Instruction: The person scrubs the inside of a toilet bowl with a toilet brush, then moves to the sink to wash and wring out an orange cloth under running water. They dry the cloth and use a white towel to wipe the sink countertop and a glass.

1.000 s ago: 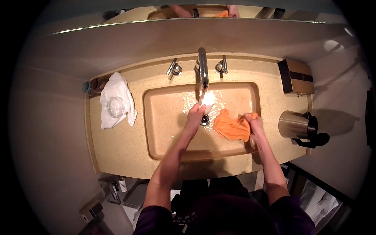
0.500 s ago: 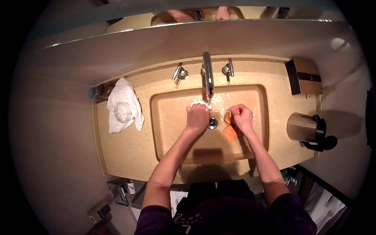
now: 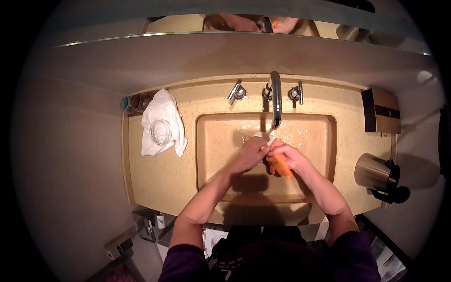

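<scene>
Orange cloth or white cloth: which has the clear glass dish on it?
The white cloth, on the counter left of the sink: the clear glass dish sits on it. The orange cloth is in the right hand, over the sink.

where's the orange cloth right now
In the head view, the orange cloth is in the right hand, over the sink a little right of its middle, nearer the person than the faucet.
</scene>
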Demonstrator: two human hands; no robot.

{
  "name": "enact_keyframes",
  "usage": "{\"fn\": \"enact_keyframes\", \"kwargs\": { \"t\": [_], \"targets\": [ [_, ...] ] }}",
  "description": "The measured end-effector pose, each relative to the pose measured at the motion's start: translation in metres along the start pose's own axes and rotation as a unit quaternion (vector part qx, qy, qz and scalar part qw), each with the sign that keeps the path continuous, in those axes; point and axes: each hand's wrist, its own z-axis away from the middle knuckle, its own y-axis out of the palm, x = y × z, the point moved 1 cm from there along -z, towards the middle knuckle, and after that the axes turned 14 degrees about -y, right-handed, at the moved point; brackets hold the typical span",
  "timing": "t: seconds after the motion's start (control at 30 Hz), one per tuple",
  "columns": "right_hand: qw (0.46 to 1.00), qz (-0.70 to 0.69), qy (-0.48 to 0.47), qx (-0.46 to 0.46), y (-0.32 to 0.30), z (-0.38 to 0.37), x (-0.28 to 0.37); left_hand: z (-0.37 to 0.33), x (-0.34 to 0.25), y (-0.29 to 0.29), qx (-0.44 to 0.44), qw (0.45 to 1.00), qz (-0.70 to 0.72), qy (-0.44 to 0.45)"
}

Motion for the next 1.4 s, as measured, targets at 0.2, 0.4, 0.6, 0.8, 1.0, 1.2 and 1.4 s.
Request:
{"fn": "enact_keyframes", "kwargs": {
  "t": [0.2,0.4,0.6,0.8,1.0,1.2,1.4],
  "targets": [
    [0.626,0.758,-0.121,0.137,0.046,-0.001,-0.003,0.006,0.031,-0.013,0.139,0.936,0.276,-0.168],
    [0.796,0.593,-0.119,0.024,0.01,-0.008,-0.022,-0.009,0.012,-0.013,-0.102,0.988,0.098,-0.064],
    [0.946,0.279,-0.082,-0.144,0.06,-0.001,-0.027,-0.005,0.03,0.025,-0.065,0.866,0.466,-0.166],
    [0.464,0.871,-0.062,0.149,0.04,0.009,-0.01,-0.032,0.05,0.006,0.205,0.8,0.4,-0.396],
    [0.884,0.438,-0.164,-0.01,0.002,0.003,-0.009,-0.034,0.041,0.022,0.152,0.851,0.442,-0.24],
    [0.982,0.124,-0.067,-0.127,0.034,0.005,-0.006,-0.025,0.034,0.038,-0.059,0.952,0.287,-0.091],
    [0.567,0.81,-0.027,0.146,0.03,0.013,0.001,-0.05,0.028,0.014,0.261,0.808,0.356,-0.391]
  ]
}}
